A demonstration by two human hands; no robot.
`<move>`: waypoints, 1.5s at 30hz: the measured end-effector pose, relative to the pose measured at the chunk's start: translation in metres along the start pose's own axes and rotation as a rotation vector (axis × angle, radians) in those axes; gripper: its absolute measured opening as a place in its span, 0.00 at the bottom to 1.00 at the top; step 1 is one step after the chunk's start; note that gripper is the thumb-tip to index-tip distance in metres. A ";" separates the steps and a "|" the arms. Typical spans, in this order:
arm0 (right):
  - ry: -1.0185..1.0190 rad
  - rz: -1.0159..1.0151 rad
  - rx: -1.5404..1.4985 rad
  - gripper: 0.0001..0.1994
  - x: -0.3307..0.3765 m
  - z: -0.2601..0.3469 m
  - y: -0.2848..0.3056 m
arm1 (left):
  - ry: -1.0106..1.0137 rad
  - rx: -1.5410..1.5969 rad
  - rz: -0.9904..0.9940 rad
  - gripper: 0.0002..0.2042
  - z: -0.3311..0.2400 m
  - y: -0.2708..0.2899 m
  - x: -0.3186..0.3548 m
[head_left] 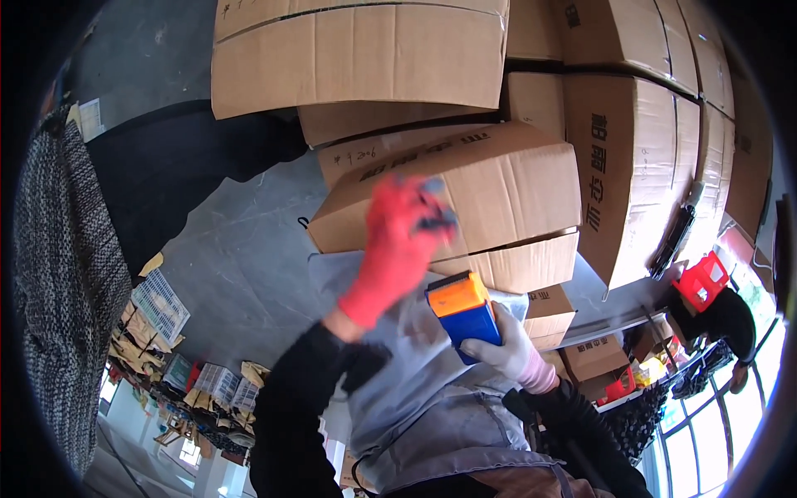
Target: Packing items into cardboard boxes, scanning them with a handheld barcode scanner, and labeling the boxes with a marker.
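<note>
A blue-and-orange handheld device (463, 314) is gripped by the right hand (506, 353). The left hand (397, 249), red-gloved, is blurred against a cardboard box (498, 195), so its grip can't be made out.

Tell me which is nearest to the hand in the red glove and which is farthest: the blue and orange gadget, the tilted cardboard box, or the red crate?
1. Tilted cardboard box, right behind the left hand.
2. Blue and orange gadget, just to its lower right, gripped by the right hand.
3. Red crate, far off at the right edge.
</note>
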State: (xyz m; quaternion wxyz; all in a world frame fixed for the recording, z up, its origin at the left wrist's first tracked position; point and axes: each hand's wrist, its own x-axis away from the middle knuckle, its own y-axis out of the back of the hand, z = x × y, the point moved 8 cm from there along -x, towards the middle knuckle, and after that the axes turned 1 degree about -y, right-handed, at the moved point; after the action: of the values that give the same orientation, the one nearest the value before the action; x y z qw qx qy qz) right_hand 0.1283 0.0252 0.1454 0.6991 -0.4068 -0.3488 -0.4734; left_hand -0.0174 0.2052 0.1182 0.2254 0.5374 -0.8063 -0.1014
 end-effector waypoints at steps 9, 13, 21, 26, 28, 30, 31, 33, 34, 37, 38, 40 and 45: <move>0.046 -0.120 -0.212 0.23 -0.008 0.000 0.002 | 0.255 -0.078 -0.032 0.07 0.120 -0.007 -0.115; 0.010 -0.134 -0.258 0.21 -0.029 0.013 0.004 | 0.378 -0.240 0.032 0.10 0.140 -0.014 -0.130; -0.043 -0.169 -0.309 0.19 -0.053 -0.011 -0.007 | 0.150 -0.586 0.069 0.19 0.173 -0.044 -0.110; -0.056 -0.219 -0.287 0.19 -0.058 -0.022 0.001 | 0.032 -1.115 -0.059 0.29 0.151 -0.021 -0.122; -0.066 -0.209 -0.325 0.19 -0.055 -0.022 -0.002 | 0.157 -0.867 0.150 0.30 0.156 -0.024 -0.132; -0.075 -0.202 -0.339 0.19 -0.058 -0.018 -0.002 | 0.408 -0.356 0.550 0.32 0.166 -0.049 -0.120; -0.084 -0.204 -0.345 0.18 -0.057 -0.012 0.000 | 0.404 -0.352 0.577 0.32 0.159 -0.060 -0.109; -0.115 -0.226 -0.374 0.18 -0.052 -0.020 0.002 | 0.033 -0.162 0.504 0.35 0.114 -0.087 -0.083; -0.115 -0.220 -0.373 0.18 -0.053 -0.022 0.002 | 0.030 -0.162 0.520 0.35 0.107 -0.089 -0.076; -0.111 -0.205 -0.373 0.20 -0.047 -0.044 0.001 | 0.019 -0.421 0.349 0.37 0.091 -0.073 -0.070; -0.080 -0.243 -0.263 0.21 -0.036 -0.067 0.005 | 0.016 -0.428 0.350 0.37 0.085 -0.072 -0.070; -0.003 -0.322 -0.041 0.23 -0.016 -0.099 0.016 | 0.041 -0.429 0.345 0.37 0.078 -0.069 -0.074; 0.005 -0.305 -0.181 0.27 0.004 -0.123 0.013 | 0.112 -0.534 0.374 0.38 0.075 -0.063 -0.068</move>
State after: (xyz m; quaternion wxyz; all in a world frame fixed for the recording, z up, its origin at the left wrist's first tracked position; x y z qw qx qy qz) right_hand 0.1541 -0.0845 0.0935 0.5807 -0.4092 -0.3608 -0.6043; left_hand 0.0205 0.2360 0.0092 0.4171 0.3067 -0.8222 -0.2364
